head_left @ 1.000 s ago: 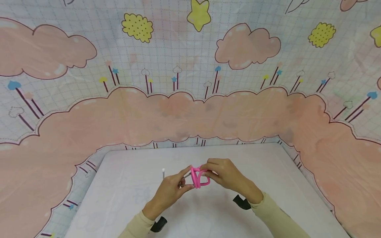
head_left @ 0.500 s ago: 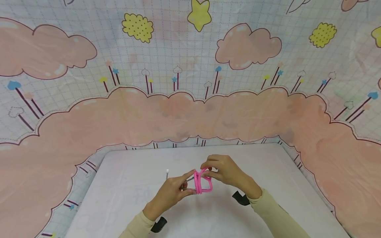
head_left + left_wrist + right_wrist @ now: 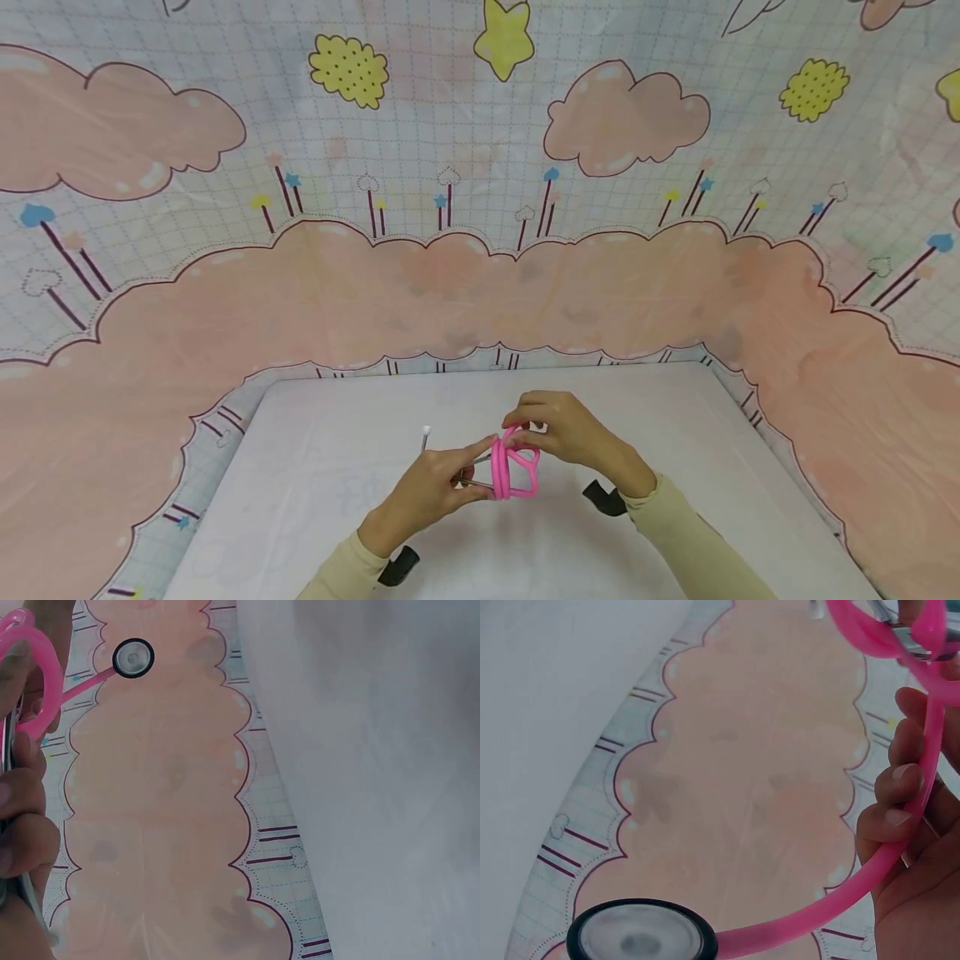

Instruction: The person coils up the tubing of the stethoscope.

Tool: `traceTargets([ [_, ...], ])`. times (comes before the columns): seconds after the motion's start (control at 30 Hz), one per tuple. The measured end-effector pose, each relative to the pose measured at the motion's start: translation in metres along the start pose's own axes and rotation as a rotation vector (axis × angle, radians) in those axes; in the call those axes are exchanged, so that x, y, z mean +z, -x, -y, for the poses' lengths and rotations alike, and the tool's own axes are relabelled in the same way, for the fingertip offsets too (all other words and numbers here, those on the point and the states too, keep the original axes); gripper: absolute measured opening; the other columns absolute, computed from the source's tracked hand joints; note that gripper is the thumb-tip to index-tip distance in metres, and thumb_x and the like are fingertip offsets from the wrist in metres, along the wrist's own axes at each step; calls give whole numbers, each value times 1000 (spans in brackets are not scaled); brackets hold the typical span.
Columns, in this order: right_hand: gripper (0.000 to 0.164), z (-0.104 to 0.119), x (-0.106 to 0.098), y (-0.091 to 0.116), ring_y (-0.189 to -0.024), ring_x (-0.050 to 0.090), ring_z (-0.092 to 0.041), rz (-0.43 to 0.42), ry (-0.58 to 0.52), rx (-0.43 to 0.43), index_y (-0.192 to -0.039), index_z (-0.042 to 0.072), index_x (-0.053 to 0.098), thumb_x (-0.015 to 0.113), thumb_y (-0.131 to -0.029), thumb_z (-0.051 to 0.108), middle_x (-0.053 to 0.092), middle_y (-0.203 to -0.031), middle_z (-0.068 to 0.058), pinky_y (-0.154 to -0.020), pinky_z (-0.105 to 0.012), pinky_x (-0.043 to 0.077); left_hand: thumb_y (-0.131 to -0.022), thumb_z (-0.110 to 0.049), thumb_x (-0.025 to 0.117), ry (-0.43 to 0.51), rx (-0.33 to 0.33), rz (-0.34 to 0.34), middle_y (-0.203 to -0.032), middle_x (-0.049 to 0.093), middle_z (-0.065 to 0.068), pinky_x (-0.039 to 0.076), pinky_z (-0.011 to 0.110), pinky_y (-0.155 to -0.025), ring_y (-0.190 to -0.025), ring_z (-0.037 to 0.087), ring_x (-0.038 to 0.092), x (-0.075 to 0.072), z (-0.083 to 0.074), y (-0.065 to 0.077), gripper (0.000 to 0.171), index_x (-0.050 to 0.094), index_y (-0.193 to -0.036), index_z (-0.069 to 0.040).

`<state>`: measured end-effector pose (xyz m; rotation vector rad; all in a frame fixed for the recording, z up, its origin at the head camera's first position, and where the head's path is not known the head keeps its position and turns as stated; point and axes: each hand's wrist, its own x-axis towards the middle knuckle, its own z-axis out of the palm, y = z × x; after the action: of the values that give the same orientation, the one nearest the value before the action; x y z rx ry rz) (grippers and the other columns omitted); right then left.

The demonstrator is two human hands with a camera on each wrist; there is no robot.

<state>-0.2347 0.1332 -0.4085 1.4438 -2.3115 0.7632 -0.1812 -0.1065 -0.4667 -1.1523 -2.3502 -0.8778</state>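
Note:
A pink stethoscope (image 3: 500,472) is held up over the white table between both hands. My left hand (image 3: 426,487) grips its metal ear tubes, thumb and index finger reaching to the coiled pink tubing. One white ear tip (image 3: 427,430) sticks up behind this hand. On the right side of the coil, my right hand (image 3: 558,427) pinches the tubing near its top. In the right wrist view, a length of pink tube (image 3: 877,870) runs past the curled fingers down to the round, black-rimmed chest piece (image 3: 641,937). That chest piece hangs free.
Below the hands lies the white tabletop (image 3: 337,425). A cloth printed with clouds (image 3: 622,117) and stars covers the wall behind and surrounds the table. Black wrist bands or mounts (image 3: 399,567) show at both sleeves.
The left hand and coil have shifted slightly right and down. Tubing now sits more upright in a closer wrap around the ear tubes. The right hand keeps its pinch near the coil's top.

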Motion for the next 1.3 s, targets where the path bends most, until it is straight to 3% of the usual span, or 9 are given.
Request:
traceTargets([
  [0.27,17,-4,4,1,-69,53,0,10,-138,39,-96,15,71,66,-85,27,65,-83,6,-61,-13,47,-75,-36,73,24,106,-66,-64,51,-6,30,2,-54,-57,-5,36,1,3,0,69,49,-136,-12],
  [0.4,14,-7,9,1,-70,56,-3,-12,-208,50,-97,12,71,68,-83,16,67,-84,2,-62,-15,48,-75,-33,74,75,114,-86,-63,52,-4,32,2,-53,-56,-5,37,1,3,1,70,48,-136,-11],
  [0.6,17,-12,22,2,-70,59,-8,-71,-249,103,-99,5,69,65,-83,2,69,-84,-4,-64,-19,52,-74,-31,76,117,67,-161,-63,52,-4,32,3,-52,-54,-3,37,0,4,-1,69,50,-135,-11],
  [0.83,17,-9,33,1,-81,63,-7,-125,-290,209,-104,10,68,58,-91,8,70,-93,-3,-73,-21,54,-74,-29,76,140,34,-239,-62,52,-3,31,4,-52,-49,7,40,0,6,-7,68,50,-134,-11],
  [0.93,20,-6,39,0,-78,61,-7,-140,-362,264,-108,9,67,53,-95,10,70,-94,-6,-70,-21,53,-73,-26,77,168,-8,-283,-61,51,-3,32,5,-50,-50,3,39,2,9,-8,68,51,-133,-11],
  [1.07,19,0,43,-2,-62,52,-9,-124,-480,393,-106,7,65,49,-96,10,63,-78,-14,-55,-24,50,-72,-22,78,202,-84,-345,-61,49,-3,32,7,-49,-54,-2,35,4,11,-10,68,51,-133,-11],
  [1.17,14,11,38,-5,-56,52,-22,-93,-565,485,-98,4,62,48,-96,8,55,-69,-18,-49,-27,48,-72,-20,79,198,-119,-381,-62,48,-3,33,9,-48,-54,-2,34,3,11,-12,69,50,-134,-11],
  [1.3,14,22,32,-6,-56,53,-35,-77,-614,514,-98,1,61,49,-96,9,54,-66,-23,-47,-31,49,-69,-17,80,167,-153,-425,-61,48,-3,33,10,-48,-53,-1,35,0,10,-16,70,52,-133,-12],
])
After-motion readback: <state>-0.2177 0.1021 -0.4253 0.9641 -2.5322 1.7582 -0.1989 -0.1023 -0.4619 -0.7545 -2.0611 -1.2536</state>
